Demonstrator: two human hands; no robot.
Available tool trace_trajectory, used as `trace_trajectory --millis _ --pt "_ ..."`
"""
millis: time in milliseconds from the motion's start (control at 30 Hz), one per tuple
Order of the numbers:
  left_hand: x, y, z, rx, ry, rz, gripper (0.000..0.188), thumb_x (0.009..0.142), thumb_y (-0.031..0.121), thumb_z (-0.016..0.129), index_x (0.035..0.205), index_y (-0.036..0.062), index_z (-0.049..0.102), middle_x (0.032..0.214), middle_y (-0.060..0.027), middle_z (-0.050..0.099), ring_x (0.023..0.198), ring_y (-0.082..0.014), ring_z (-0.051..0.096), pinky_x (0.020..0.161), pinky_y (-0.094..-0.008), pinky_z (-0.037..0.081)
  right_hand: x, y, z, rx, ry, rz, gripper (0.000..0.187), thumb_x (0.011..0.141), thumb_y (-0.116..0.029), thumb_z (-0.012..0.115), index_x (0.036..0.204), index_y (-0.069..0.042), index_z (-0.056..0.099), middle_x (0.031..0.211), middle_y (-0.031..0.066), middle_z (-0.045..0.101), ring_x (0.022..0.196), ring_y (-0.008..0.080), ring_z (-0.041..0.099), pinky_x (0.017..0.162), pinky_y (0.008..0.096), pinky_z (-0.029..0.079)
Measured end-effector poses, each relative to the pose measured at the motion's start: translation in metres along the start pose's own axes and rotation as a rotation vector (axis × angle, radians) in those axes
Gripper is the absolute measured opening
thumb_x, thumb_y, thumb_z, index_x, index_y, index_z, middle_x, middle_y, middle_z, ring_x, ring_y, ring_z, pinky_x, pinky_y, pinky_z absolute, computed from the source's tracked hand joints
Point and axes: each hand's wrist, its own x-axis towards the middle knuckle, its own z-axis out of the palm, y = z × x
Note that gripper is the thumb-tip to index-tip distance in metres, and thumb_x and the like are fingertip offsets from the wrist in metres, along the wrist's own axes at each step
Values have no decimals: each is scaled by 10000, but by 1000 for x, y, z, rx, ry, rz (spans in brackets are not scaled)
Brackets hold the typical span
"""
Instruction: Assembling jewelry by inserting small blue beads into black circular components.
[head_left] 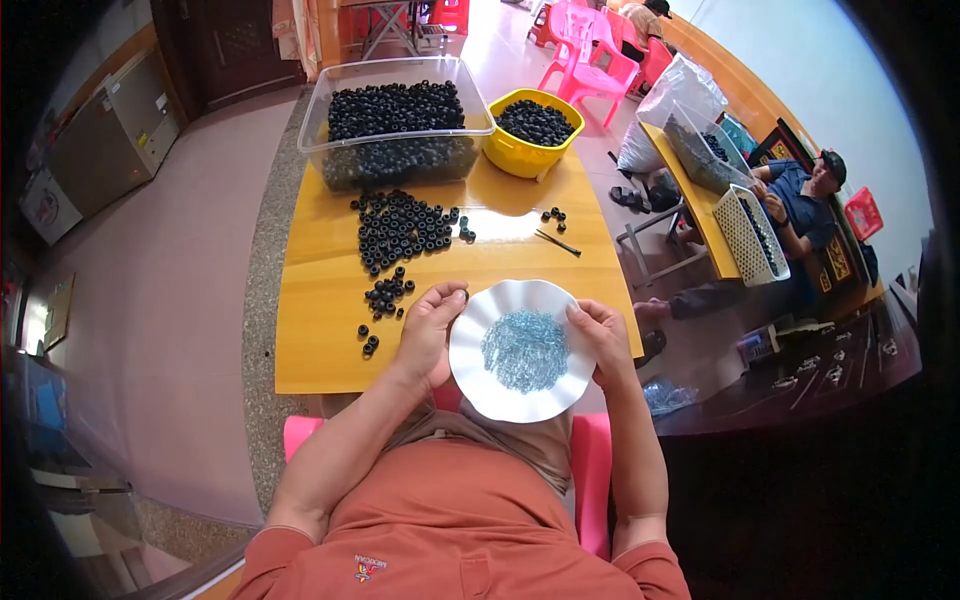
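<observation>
A white plate [475,385] with a wavy rim holds a heap of small, shiny, pale-blue clear pieces [527,350]. My right hand [603,338] grips the plate's right side, thumb over the rim and fingers mostly hidden beneath. Beside the left rim, my left hand [430,330] is closed, its thumb and forefinger pinched together. A bit of something small and dark shows at those fingertips, too small to make out fully. Beyond the left hand, loose black ring-shaped parts [400,232] lie spread on the wooden table [320,330].
A clear plastic bin [400,160] of black parts stands at the table's far left, beside a yellow basin [520,158] of them. A thin black tool [558,243] lies right of centre. At right, a seated person [808,205] works near a white basket [740,225]. Pink chairs [590,55] stand beyond.
</observation>
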Motion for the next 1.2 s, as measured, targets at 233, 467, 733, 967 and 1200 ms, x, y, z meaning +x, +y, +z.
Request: trace_trajectory --millis 233,467,733,967,1200 --pt "1 -5 2 320 -16 292 143 953 99 586 1077 27 586 923 -22 605 800 -83 573 718 -225 494 18 12 -2 97 -35 84 240 934 -223 626 942 16 648 790 43 666 619 99 628 548 225 509" --pt "3 1 0 453 208 505 154 959 113 579 1056 -3 608 927 -12 593 812 -69 531 737 -203 437 6 8 21 274 -80 43 338 914 -204 617 1104 74 591 955 113 672 776 162 669 689 275 554" --pt "-4 1 6 454 277 571 155 970 109 549 1068 -8 580 947 -33 592 848 -86 542 764 -215 448 -20 33 57 101 139 -177 327 914 -67 583 1216 33 506 1054 90 622 896 133 605 785 273 503" --pt "1 7 -1 166 219 383 187 976 128 535 1114 2 525 970 -67 579 879 -123 565 748 -253 507 -25 0 47 144 97 -144 339 879 5 533 1214 37 500 1049 105 620 889 151 625 771 286 528" --pt "2 -9 -9 268 128 255 205 961 144 569 1116 10 568 964 -48 649 832 -83 614 725 -219 510 -23 -2 37 85 66 -88 398 805 -19 536 1198 34 503 1022 110 628 847 165 637 751 293 528"
